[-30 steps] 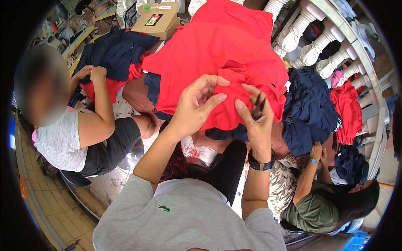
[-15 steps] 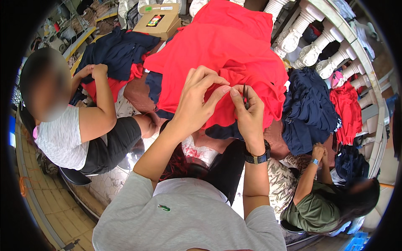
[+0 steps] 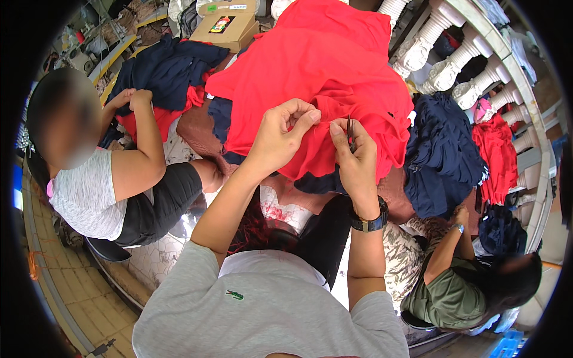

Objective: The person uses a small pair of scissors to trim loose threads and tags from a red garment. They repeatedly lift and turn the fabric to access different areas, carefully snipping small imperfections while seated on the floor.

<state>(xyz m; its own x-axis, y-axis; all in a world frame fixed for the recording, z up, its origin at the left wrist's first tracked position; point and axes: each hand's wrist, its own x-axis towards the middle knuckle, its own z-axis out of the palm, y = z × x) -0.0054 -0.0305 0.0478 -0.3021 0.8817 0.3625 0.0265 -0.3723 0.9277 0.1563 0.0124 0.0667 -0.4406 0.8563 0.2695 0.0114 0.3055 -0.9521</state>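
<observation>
Over the red cloth, my left hand (image 3: 280, 134) is closed in a pinch, thumb against the curled fingers. Whatever lies between those fingertips is too small to make out. Just right of it, my right hand (image 3: 357, 158) is closed around small dark thread snips (image 3: 351, 134), their narrow blades pointing up and away from me. Its thumb and forefinger also come together at the red fabric, but whether they grip it I cannot tell. The large red garment pile (image 3: 316, 53) spreads beneath and beyond both hands, its near part bunched into folds.
Dark navy garments (image 3: 439, 155) lie to the right, with a red garment (image 3: 496, 158) beyond. More navy cloth (image 3: 170, 68) and a cardboard box (image 3: 230, 30) are at far left. One co-worker (image 3: 89, 191) sits left, another (image 3: 456, 292) right. White balusters (image 3: 444, 74) line the far right.
My hands have drawn slightly apart. The left fingers are more curled, and their tips sit a little farther left and up. The snips stay in my right hand.
</observation>
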